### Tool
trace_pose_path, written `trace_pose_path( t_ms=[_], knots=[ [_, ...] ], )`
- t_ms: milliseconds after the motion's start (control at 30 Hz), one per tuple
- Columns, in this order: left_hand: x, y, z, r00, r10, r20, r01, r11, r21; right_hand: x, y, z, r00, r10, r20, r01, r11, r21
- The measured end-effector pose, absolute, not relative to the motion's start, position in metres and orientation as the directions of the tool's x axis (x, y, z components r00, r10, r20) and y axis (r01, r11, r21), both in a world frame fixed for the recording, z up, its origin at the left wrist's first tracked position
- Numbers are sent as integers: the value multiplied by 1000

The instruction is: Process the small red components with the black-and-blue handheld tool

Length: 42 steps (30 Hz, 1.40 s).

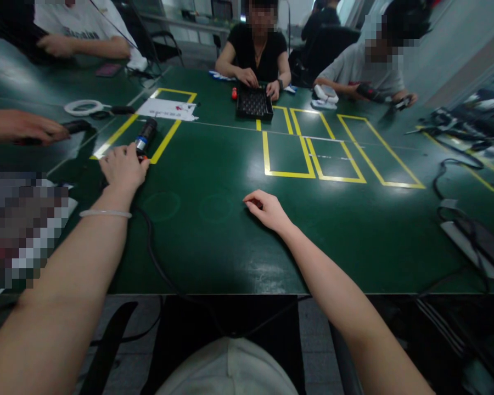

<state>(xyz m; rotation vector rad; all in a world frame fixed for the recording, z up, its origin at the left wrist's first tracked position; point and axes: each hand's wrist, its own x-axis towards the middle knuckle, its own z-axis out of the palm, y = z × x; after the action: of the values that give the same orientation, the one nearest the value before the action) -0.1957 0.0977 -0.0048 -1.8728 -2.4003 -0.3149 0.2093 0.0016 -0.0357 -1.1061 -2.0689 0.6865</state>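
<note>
On the desk (214, 164), beside yellow tape (164, 140), the left hand (123, 166) is being clamped on a black corded tool (147, 134); the right hand (268, 210) is being rested empty, loosely curled, well apart. Opposite, a black tray (254, 104) is being handled by another person.

No legible text, print on white paper sheet (167, 108) too blurred to read

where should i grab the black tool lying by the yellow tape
Probably around the black barrel of the tool, coming from above with the left hand, which rests at its near end. It lies flat on the table, pointing away, so fingers can wrap across it.
</note>
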Motion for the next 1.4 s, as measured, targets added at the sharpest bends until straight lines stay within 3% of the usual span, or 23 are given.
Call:
trace_pose_path(
  t_ms=[233, 533, 667, 733, 833, 933, 1133, 1400],
  knots=[
    [-199, 95, -8, -234, 947, 221, 964, 196, 180, 210, 2, -36, -408, 854, 322, 490, 503, -712],
    [-193, 95, -3, -300, 930, 214, 949, 269, 162, 209, 3, -38, -396, 864, 311, 496, 486, -719],
    [-189, 88, 4, -232, 895, 381, 965, 164, 203, 209, 2, -38, -399, 862, 313, 497, 490, -716],
    [-180, 84, 10, -189, 878, 439, 955, 62, 289, 209, 2, -37, -403, 859, 316, 497, 495, -713],
    [-149, 75, 19, -69, 932, 356, 829, -145, 540, 209, 2, -36, -407, 859, 312, 496, 494, -714],
    [-101, 55, 28, 182, 950, 255, 596, -313, 739, 209, 2, -36, -402, 861, 312, 476, 487, -733],
    [-37, 14, 30, 621, 784, 15, 488, -401, 775, 205, -3, -32, -446, 848, 286, 312, 447, -838],
    [-35, 10, 13, 766, 640, -66, 449, -459, 767, 197, -11, -26, -547, 787, 286, 245, 477, -844]
  ],
)
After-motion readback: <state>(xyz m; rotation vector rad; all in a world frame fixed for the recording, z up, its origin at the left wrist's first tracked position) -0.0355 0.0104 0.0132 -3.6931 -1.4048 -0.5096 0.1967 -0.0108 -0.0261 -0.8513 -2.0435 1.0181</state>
